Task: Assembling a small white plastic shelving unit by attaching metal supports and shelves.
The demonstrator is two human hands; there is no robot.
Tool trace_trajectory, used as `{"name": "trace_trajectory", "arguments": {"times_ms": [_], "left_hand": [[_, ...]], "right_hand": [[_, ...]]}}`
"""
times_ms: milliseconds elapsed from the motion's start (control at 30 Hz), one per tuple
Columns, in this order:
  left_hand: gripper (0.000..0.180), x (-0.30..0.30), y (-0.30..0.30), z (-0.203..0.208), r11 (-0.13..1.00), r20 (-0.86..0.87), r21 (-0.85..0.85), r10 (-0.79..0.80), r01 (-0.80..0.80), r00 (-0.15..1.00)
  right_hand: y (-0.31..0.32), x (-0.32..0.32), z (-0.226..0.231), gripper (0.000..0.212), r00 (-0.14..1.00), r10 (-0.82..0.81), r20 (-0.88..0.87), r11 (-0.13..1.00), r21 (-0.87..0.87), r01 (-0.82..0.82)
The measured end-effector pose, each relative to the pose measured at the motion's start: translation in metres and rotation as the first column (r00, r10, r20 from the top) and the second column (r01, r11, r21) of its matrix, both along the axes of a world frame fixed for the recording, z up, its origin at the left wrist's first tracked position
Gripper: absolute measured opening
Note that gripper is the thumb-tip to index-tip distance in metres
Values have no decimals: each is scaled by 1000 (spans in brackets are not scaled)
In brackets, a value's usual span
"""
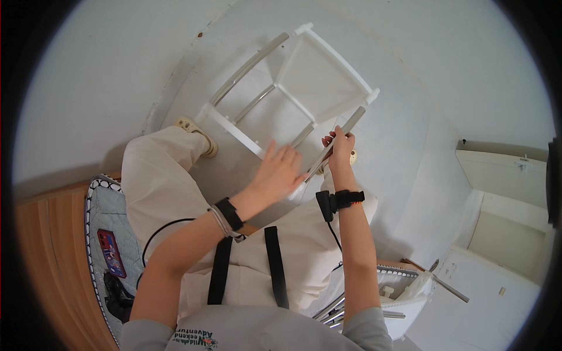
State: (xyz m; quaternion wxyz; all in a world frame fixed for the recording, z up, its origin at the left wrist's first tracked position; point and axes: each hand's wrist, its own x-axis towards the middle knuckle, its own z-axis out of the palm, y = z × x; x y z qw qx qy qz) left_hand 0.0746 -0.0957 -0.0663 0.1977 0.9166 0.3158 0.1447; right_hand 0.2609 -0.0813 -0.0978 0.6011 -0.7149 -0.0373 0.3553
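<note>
A partly joined rack stands on the floor between my legs, with a far white end frame (338, 51) and a near white crossbar (237, 131). My right hand (339, 147) is closed around a silver metal tube (355, 119) on the rack's right side. The tube's far end lies apart from the white frame's corner; its near end reaches toward the crossbar's right end. Slightly blurred, my left hand (275, 174) is open over that end, its thumb close to the tube. Another silver tube (249, 69) runs along the rack's left side, with shorter inner tubes below.
A phone in a patterned red-and-blue case (111, 253) and a black glossy object (118, 297) lie on a grey quilted pad at left. Loose metal tubes and white parts (404, 304) are heaped at lower right. A white cabinet (497, 175) stands at the right wall.
</note>
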Motion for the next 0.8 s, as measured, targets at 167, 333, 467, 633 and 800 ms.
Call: {"name": "trace_trajectory", "arguments": {"times_ms": [167,333,467,633,800], "left_hand": [[30,25,-25,-1,986,-12,-164,-23,21,1000],[20,45,-29,-12,993,67,-77,91,-86,994],[15,57,-32,-23,985,-66,-122,116,-124,991],[17,57,-37,-34,986,-50,-49,158,-160,986],[26,49,-37,-35,991,61,5,132,-132,989]], "right_hand": [[15,11,-4,32,992,34,120,989,-145,-17],[19,14,-6,37,949,87,304,968,-249,-9],[20,15,-12,38,954,59,293,964,-266,22],[21,12,-6,38,952,70,297,947,-319,29],[16,16,-11,24,951,113,288,963,-268,-33]]}}
